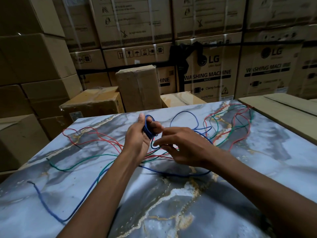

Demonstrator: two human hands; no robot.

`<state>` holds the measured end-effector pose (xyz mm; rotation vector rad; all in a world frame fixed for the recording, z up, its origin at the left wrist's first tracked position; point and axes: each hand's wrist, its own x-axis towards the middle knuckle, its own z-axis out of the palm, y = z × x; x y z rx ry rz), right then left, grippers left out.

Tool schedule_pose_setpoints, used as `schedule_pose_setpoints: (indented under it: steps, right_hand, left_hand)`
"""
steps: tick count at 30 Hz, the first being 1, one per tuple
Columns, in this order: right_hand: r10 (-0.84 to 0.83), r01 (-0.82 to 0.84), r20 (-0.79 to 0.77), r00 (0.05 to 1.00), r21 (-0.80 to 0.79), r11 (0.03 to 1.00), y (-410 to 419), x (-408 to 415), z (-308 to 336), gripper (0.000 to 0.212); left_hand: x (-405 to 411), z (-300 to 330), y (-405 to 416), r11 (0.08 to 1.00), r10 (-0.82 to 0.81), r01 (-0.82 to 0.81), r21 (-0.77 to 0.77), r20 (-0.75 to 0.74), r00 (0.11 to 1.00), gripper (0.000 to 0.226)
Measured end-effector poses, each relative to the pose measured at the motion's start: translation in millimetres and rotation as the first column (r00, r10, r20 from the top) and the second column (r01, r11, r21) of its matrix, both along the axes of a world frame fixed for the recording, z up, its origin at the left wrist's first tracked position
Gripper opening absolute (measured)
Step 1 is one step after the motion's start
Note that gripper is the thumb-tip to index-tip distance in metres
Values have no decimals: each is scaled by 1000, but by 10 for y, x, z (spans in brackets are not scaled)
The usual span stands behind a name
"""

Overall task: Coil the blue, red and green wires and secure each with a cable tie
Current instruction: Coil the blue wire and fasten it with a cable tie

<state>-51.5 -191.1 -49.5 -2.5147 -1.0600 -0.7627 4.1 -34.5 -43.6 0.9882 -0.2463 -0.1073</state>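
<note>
Blue wire (148,127) coiled round left hand (140,134) fingers, right hand (181,148) fingers pinching its strand, over tangled red wire (96,134) and green wire (72,167) on marbled table (188,203)

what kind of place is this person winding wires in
Most likely a warehouse or appliance stockroom. Strapped cardboard cartons are stacked high all around, several printed LG washing machine boxes among them. The marble-patterned work surface sits wedged between the stacks.

Wires (187,175) blue, red, green — tabletop (171,203) grey-blue marble, gold-veined.
</note>
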Motion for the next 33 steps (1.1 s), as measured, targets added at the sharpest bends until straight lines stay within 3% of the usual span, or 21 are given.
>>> schedule_pose_setpoints:
  steps: [6,11,17,24,26,30,33]
  right_hand:
    - [22,-38,72,997,224,974,-36,-6,81,26]
    - [13,-32,54,998,378,925,-63,8,78,30]
    - [-60,-6,107,992,526,850,-175,57,87,26]
    - [-59,110,-103,993,623,774,-215,150,63,22]
    - [-43,143,-186,982,567,812,-195,166,42,23]
    - [-62,138,-205,977,377,916,-178,162,5,33]
    - [39,121,-396,917,371,921,-297,151,98,35]
  left_hand:
    - [13,-97,-21,946,126,-175,274,188,974,40]
    - [-54,-127,-40,901,7,-114,418,250,968,53]
    - [-100,-154,-66,838,-111,-51,544,262,959,51]
    - [-115,-59,-43,905,-254,223,363,40,966,49]
    - [-132,-53,-20,922,-272,266,282,-20,962,51]
    - [-151,-46,-7,944,-293,301,137,-75,953,51]
    - [-154,-32,-6,953,-277,287,99,-100,956,51]
